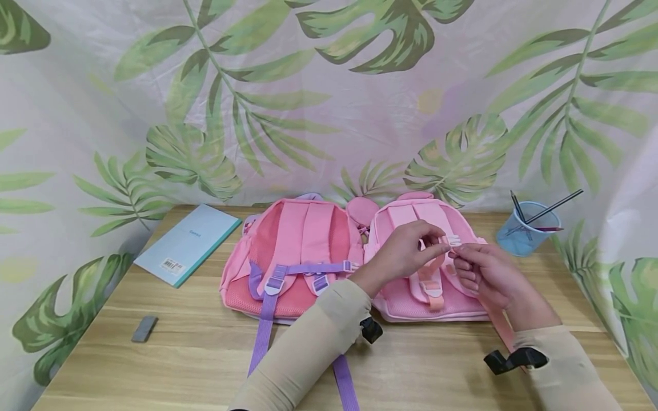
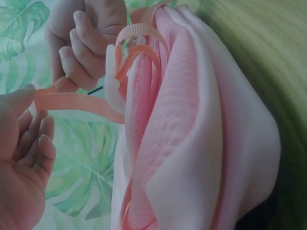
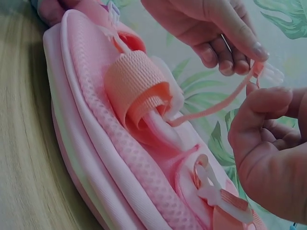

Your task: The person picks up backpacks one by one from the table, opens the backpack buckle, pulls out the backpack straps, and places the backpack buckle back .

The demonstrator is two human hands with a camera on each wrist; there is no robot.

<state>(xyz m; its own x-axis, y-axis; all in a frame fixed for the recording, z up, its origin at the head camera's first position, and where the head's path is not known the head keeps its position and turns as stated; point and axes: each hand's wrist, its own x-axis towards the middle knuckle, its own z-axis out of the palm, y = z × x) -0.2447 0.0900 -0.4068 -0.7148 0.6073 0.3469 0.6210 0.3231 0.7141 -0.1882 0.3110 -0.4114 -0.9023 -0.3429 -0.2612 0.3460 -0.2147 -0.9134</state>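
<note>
A light pink backpack point(image 1: 393, 297) lies back side up on the table, its orange webbing and white plastic adjusters facing me. Above it my left hand point(image 1: 403, 248) pinches an orange strap point(image 2: 81, 103) between thumb and fingertips, close to a white buckle point(image 1: 453, 241). My right hand point(image 1: 483, 271) meets it there, thumb and forefinger pinching the same strap beside the buckle. In the right wrist view the strap point(image 3: 216, 108) runs from the backpack up to both hands' fingertips. A wide orange webbing loop point(image 3: 136, 79) curls near a white adjuster. Fingers partly hide the buckle.
A darker pink backpack point(image 1: 293, 228) with purple straps point(image 1: 262, 331) lies directly left. Further left are a light blue notebook point(image 1: 190, 242) and a small grey block point(image 1: 144, 329). A blue cup point(image 1: 519, 240) with pencils stands behind my right hand. Leaf-print cloth hangs behind the table.
</note>
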